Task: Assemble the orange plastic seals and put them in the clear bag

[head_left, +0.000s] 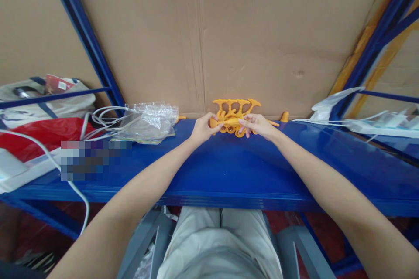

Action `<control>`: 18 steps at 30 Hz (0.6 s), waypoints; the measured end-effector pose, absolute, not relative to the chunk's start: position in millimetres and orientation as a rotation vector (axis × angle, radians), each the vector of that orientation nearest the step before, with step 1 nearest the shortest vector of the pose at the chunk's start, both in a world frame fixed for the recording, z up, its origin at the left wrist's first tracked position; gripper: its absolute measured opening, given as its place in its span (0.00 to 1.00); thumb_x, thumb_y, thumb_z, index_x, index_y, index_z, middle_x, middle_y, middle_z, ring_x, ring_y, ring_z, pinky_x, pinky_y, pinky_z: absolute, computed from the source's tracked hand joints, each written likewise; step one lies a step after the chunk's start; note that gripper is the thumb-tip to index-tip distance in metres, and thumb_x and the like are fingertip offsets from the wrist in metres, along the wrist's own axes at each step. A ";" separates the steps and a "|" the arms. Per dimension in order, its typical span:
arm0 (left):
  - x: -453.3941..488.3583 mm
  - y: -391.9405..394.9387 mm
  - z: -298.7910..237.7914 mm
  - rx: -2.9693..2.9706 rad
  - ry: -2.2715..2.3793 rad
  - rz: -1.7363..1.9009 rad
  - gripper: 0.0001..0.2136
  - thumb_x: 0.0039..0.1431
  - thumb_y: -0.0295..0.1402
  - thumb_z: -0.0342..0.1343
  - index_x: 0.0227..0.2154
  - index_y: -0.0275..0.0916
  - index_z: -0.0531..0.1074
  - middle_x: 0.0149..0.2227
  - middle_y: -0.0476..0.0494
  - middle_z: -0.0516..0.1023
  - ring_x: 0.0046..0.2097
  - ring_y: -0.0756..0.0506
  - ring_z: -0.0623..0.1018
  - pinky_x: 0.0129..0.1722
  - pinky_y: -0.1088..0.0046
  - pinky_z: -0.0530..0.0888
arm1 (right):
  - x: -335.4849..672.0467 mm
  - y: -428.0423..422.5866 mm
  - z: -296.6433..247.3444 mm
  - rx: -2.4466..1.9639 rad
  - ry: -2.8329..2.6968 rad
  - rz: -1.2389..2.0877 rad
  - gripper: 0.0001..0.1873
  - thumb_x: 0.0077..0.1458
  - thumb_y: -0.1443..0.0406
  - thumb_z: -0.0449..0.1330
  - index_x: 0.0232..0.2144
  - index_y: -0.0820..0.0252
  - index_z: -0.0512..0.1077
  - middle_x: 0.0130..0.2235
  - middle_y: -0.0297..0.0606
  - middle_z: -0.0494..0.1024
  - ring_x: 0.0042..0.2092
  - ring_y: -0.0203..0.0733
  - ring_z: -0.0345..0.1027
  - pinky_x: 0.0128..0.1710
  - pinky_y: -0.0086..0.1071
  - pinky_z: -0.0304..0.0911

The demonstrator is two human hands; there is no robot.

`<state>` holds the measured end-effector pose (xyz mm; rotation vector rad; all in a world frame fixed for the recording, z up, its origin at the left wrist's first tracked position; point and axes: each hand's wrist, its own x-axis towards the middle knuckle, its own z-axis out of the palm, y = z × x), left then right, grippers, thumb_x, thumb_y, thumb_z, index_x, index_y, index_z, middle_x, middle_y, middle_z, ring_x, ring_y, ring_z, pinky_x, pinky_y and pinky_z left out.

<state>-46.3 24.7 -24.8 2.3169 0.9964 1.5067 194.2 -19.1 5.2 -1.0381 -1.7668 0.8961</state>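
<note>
My left hand (203, 128) and my right hand (258, 124) are at the back of the blue shelf. Both are closed on opposite ends of a yellow plastic piece (231, 120), and its exact kind cannot be made out. Around and behind it sits a cluster of yellow plastic parts (233, 103), some T-shaped at the top and some with round ends below. A yellow stick-like part (273, 124) pokes out beyond my right hand. Further right stands a small yellow knob-shaped piece (284, 117), apart from the rest. My fingers partly hide the held piece.
Clear plastic bags (149, 122) lie left of my hands, beside white cables (108, 117). A cardboard panel (255, 43) closes off the back of the blue shelf (235, 170). At the right is a white power strip (382, 127); a red bag (49, 135) lies far left.
</note>
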 end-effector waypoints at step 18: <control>-45.0 26.1 -24.4 2.264 1.063 1.473 0.14 0.54 0.40 0.63 0.40 0.41 0.69 0.26 0.55 0.73 0.24 0.53 0.71 0.26 0.78 0.67 | 191.5 -20.7 8.1 -1.046 -1.645 0.942 0.18 0.54 0.54 0.68 0.40 0.57 0.69 0.27 0.33 0.80 0.21 0.33 0.68 0.24 0.29 0.63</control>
